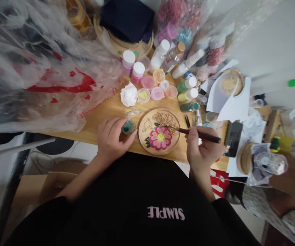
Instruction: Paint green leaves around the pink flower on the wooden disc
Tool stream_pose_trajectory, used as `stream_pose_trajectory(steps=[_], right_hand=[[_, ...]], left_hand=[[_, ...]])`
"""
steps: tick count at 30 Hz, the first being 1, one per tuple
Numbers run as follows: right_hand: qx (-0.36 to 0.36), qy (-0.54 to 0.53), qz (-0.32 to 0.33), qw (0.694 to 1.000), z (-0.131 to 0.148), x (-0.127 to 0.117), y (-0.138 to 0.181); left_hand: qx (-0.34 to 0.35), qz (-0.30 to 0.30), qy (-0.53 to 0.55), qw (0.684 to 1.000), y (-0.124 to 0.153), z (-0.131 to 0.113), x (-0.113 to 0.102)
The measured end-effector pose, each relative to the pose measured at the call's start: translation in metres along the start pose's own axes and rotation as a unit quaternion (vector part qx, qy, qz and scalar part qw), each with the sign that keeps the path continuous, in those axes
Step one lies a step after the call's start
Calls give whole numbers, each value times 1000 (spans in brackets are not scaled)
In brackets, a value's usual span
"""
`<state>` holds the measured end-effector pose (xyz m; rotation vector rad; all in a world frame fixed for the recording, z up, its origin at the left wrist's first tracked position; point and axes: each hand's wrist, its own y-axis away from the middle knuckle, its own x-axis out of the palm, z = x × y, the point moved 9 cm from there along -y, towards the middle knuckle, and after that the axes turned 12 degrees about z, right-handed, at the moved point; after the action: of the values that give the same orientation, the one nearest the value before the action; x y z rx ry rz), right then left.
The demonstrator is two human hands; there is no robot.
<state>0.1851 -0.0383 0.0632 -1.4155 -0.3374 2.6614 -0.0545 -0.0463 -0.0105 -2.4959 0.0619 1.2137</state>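
Note:
A round wooden disc [147, 140] lies at the near edge of the table, with gold outlines and a painted pink flower with a yellow centre [160, 137]. My right hand [201, 150] is closed on a dark thin paintbrush [199, 134], and the brush tip rests on the disc just right of the flower. My left hand [113, 138] pinches a small clear pot of green paint [129, 127] just left of the disc. The pot's clear lid [133, 112] lies on the table behind it.
Behind the disc stand several small paint pots [147, 82], paint bottles [187, 84] and a crumpled white tissue [128, 94]. A large crinkled plastic bag [34, 68] covers the left of the wooden table [103, 112]. Papers [229, 99], a phone [233, 138] and jars sit to the right.

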Motion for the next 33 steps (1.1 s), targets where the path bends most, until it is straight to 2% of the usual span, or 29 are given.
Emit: stream_pose_trajectory(steps=[9, 19, 27, 33], right_hand=[[7, -7, -1, 1000, -3, -1, 3], [-15, -13, -7, 1000, -2, -1, 3], [2, -4, -5, 1000, -8, 0, 6], [-6, -19, -7, 1000, -6, 1, 5]], left_hand=[[-43, 18, 34, 998, 2, 10, 5], [12, -18, -19, 1000, -1, -3, -3], [-18, 11, -18, 1000, 0, 2, 2], [3, -3, -15, 1000, 1, -1, 0]])
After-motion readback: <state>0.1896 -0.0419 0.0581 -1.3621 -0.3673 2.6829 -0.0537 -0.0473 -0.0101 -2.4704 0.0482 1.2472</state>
